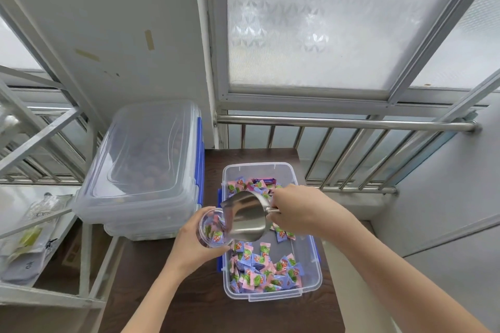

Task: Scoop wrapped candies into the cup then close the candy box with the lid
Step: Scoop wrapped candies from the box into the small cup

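A clear plastic candy box [311, 282] stands open on the dark table, holding several pink, blue and green wrapped candies [266, 272]. My left hand [193, 247] grips a clear plastic cup [212, 228] at the box's left rim; a few candies lie inside the cup. My right hand [300, 211] holds the handle of a metal scoop [246, 215], tipped with its mouth against the cup's opening. The lid seems to be the clear sheet lying on the stacked boxes at the left.
Stacked clear boxes with blue latches [143, 170] stand to the left of the table [173, 303]. A metal rack [48, 224] with bags sits further left. A steel railing [346, 124] and frosted window lie behind the table.
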`<state>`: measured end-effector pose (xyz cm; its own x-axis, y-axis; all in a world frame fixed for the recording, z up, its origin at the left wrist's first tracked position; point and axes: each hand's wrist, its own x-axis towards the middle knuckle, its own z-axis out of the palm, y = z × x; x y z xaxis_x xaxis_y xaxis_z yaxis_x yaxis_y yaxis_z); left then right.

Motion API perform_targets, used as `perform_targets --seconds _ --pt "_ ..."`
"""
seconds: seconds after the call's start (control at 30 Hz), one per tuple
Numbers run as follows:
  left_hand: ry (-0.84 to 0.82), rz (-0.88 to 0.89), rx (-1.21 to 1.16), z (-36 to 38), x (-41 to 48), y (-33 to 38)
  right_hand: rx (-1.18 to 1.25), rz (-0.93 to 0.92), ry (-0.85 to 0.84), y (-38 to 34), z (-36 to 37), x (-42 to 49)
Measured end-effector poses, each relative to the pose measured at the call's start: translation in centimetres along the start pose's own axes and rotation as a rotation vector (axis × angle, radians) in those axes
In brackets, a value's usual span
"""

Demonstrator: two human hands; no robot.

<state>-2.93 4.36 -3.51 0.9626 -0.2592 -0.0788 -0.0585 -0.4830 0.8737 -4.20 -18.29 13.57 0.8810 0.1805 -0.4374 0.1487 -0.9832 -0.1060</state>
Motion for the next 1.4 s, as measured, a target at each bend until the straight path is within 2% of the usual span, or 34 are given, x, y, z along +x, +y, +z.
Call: perform_targets --seconds 0.17,0.27,0.37,0.47,0.7,0.97,1.03,1.23,1.4 --pt "0.021 -0.002 -0.021 -0.1 -0.1 -0.3 0.218 0.133 -0.073 4.2 3.1 -0.6" --pt "0.043 -0.009 -0.028 0.0 0.0 -0.5 0.268 0.271 -0.162 6.5 7.2 0.3" --pt "0.05 -0.014 -0.031 0.1 0.0 -0.6 0.298 0.372 -0.287 7.1 12.1 2.0" --pt "0.058 -0.021 -0.04 0.0 0.1 -0.5 0.355 0.392 -0.355 6.3 16.6 3.7" --pt "0.059 -0.027 -0.038 -0.1 0.2 -0.8 0.458 0.497 -0.228 3.6 20.4 9.6" --pt "0.055 -0.011 -0.059 0.1 0.2 -0.6 0.476 0.417 -0.115 0.6 22.0 14.0" --pt "0.057 -0.016 -0.064 0.0 0.2 -0.6 0.627 0.417 -0.107 0.8 23.2 14.1" --pt "0.059 -0.032 -0.051 0.1 0.3 -0.9 1.436 0.457 -0.155 0.4 25.3 14.8" --pt "0.072 -0.039 -0.047 0.3 0.4 -0.9 1.598 0.475 -0.075 -0.7 25.1 16.1"
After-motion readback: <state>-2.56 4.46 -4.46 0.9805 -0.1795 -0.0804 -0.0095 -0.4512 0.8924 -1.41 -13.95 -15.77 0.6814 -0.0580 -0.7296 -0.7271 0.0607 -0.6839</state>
